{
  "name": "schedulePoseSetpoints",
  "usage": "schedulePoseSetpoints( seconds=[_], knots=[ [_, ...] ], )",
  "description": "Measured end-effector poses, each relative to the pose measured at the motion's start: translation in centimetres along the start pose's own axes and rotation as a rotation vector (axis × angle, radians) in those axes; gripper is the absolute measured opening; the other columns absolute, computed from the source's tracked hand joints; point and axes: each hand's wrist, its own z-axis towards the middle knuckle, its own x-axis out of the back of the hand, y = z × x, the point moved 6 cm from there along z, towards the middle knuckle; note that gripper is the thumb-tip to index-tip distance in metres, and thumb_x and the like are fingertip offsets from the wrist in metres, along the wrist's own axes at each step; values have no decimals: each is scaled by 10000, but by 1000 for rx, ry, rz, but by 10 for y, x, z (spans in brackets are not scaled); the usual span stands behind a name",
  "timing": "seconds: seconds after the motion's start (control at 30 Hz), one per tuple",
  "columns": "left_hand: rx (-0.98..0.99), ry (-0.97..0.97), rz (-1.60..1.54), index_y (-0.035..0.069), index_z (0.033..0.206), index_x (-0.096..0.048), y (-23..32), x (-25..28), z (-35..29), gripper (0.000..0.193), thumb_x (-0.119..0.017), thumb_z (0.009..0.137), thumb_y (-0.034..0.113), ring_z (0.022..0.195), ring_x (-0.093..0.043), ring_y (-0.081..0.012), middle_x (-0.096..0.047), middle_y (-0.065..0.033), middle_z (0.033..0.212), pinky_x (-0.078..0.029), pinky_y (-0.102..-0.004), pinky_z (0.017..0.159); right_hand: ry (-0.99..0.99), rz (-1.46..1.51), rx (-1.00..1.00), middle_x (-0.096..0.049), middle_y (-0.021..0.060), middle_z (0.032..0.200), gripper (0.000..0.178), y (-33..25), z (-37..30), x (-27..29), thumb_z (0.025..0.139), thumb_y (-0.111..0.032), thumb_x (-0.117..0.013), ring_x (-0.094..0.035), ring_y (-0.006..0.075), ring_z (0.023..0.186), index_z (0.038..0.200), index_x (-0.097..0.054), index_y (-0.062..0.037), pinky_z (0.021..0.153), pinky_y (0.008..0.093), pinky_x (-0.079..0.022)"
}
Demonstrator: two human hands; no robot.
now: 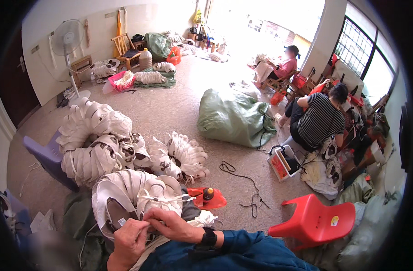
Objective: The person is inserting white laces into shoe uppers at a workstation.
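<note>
1. Holds left grip (128, 238) and right grip (172, 226) close together, fingertips almost meeting, at the near side of a curved bundle of white shoe uppers (136, 186), just in front of the lap.
2. Pinches fingers closed on both sides; cannot tell the thing between the tips, too small to make out.
3. Wears a black wristband (209, 236) on the right wrist, blue clothing (247, 253) below.
4. Shows further white bundles (91, 156) beyond, near a lavender chair (46, 153).
5. Includes a dark bottle (208, 194) with a red plastic bag (219, 201) on the floor (235, 194).
6. Features a big green sack (231, 117) mid-room, a red plastic chair (321, 217) at near right.
7. Captures a seated co-worker in a striped top (321, 117), bent forward at right.
</note>
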Motion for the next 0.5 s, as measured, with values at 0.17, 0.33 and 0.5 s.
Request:
schedulePoseSetpoints(
  seconds=[0.17, 0.33, 0.5],
  knots=[
    [229, 31, -205, 5, 949, -686, -19, 7, -12, 96, -678, 871, -50, 700, -651, -187, -652, -88, 824, -516, -302, 627, 40, -84, 50, -638, 96, 892, 144, -10, -3, 8, 995, -45, -564, -640, 188, 800, 1132, -586, -7, 728, 312, -512],
    [303, -43, -312, -6, 1001, -656, -23, -5, -15, 80, -619, 940, -42, 698, -635, -119, -652, -59, 843, -526, -248, 662, 76, -22, -142, -664, 74, 895, 163, -5, -7, 8, 991, -47, -580, -660, 172, 774, 1142, -599, 10, 709, 294, -524],
    [492, -7, -523, -30, 1165, -557, -32, -13, -16, 242, -634, 936, -37, 764, -707, -142, -724, -124, 882, -563, -268, 700, -6, -58, -111, -688, 103, 880, 153, -4, -1, 3, 970, -62, -612, -680, 199, 785, 1113, -621, -6, 695, 322, -530]
  ],
)
